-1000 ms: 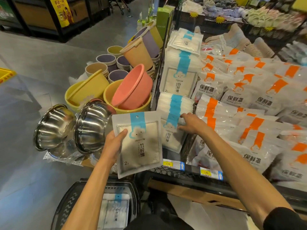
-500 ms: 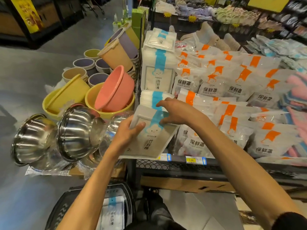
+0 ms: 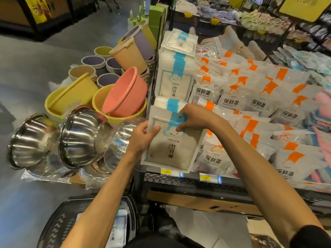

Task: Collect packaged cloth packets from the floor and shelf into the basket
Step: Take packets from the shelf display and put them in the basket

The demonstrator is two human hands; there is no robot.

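A white cloth packet with a blue strip and a cloud face sits at the shelf's front left, over the front stack of like packets. My left hand grips its left edge, thumb on the front. My right hand pinches its top around the blue strip. A second upright stack of cloth packets stands behind, with a flat packet on top. The black basket stands on the floor below my left arm, holding at least one packet.
Orange-striped bags fill the shelf to the right. Steel bowls, a pink basin, yellow basins and several plastic cups crowd the floor left of the shelf. Price tags line the black mesh shelf edge.
My left hand brought its packet from in front of the steel bowls rightward to the front stack. My right hand moved from the stack top onto the held packet's top.
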